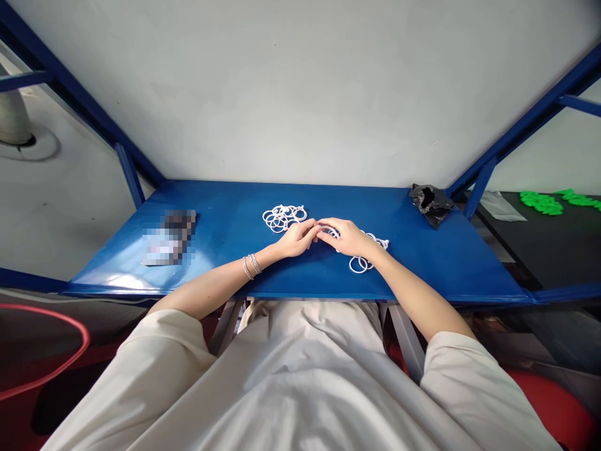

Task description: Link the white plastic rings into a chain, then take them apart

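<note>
No lettering, label, brand, number or sign can be read on anything in view, and the flat object (pixel 169 239) lying toward the left edge of the blue tabletop (pixel 230 216) is masked by coarse pixels that leave its surface unreadable.

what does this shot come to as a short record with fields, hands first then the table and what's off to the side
left hand: left hand, fingertips close against the right's; exact grip unclear
right hand: right hand, fingers arched over white rings
left cluster: more white rings, just beyond the left hand
right cluster: further white rings, beside the right wrist
surface: blue table
far right corner: crumpled black bag
table's left: pixelated item, unidentifiable
off right: bright green pieces, dark surface
</note>
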Action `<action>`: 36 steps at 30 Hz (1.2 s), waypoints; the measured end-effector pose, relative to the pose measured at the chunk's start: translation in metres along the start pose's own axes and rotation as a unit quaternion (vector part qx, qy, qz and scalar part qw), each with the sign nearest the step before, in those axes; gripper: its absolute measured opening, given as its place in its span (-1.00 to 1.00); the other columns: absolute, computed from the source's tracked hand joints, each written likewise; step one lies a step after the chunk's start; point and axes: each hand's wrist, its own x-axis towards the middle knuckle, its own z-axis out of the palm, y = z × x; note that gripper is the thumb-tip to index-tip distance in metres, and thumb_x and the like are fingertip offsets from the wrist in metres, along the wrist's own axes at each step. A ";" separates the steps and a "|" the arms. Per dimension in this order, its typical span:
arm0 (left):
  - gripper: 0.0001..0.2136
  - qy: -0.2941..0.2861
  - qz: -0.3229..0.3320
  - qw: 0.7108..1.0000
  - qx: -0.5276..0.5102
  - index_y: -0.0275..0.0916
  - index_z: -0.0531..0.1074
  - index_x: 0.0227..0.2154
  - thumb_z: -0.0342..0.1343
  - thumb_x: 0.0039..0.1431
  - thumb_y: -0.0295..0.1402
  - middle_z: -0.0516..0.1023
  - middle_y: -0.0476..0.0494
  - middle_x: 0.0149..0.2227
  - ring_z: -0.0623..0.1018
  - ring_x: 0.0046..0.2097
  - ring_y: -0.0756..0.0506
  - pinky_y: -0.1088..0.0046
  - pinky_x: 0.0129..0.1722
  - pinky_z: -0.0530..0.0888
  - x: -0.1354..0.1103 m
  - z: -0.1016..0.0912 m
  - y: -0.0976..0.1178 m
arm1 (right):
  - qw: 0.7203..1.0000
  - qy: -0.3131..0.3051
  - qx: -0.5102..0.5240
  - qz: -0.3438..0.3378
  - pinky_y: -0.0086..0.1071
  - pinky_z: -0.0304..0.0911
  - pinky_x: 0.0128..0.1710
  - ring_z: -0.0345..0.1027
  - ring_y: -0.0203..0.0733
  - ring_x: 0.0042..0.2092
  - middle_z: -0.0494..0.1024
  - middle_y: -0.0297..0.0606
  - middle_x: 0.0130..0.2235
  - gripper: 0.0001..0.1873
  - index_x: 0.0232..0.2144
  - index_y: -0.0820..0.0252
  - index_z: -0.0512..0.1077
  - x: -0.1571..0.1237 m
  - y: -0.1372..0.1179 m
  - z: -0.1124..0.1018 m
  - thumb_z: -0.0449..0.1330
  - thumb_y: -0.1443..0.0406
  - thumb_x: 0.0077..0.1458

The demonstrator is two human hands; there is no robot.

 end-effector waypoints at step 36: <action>-0.57 0.070 0.018 0.997 0.013 -0.25 0.41 -0.35 0.03 0.46 0.03 0.46 0.00 -0.51 0.40 -0.52 0.06 0.54 -0.49 0.32 -0.001 0.002 -0.008 | 0.998 -0.015 0.059 0.024 -0.35 0.20 -0.31 0.32 -0.23 -0.37 0.49 -0.33 -0.32 -0.56 -0.02 0.16 0.49 -0.002 -0.003 -0.001 0.33 0.00 0.21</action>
